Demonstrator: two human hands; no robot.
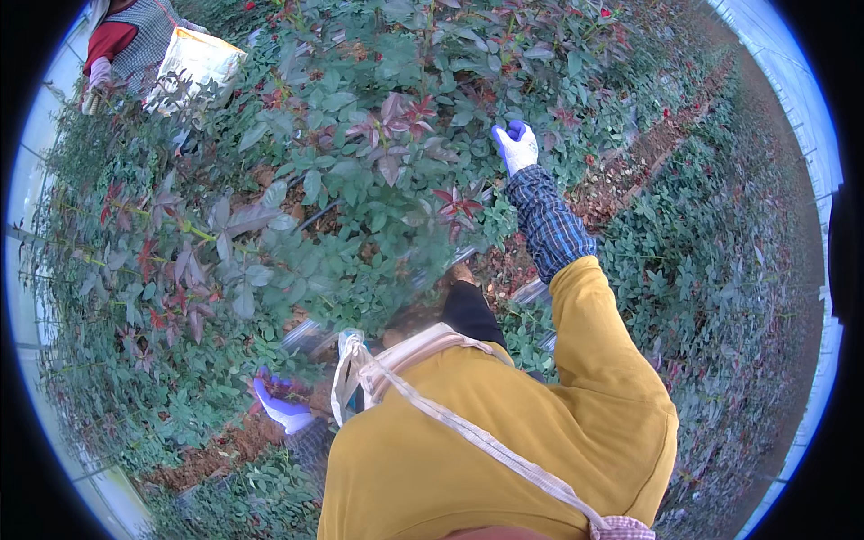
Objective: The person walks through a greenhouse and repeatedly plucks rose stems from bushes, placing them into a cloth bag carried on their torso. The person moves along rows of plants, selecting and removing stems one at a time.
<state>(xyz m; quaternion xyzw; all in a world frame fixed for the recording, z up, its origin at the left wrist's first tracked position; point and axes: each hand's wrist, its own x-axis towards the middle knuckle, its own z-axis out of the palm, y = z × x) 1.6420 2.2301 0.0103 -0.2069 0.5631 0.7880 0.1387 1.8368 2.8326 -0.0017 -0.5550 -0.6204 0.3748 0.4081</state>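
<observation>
My right hand, in a white and purple glove, reaches into the leafy rose bushes at the upper middle. Its fingers are curled among the leaves, and whether they pinch a stem is hidden. At the lower left is my left hand, in a similar glove, palm up with the fingers bent, beside low foliage; dark reddish stems or leaves blur over its palm, and I cannot tell if it grips them. A pale bag hangs at my waist from a woven strap across my yellow top.
Another person stands at the upper left beside a white sack. Rose plants surround me, some with reddish leaves. Strips of soil and plastic sheeting show between rows. Greenhouse film curves along the right rim.
</observation>
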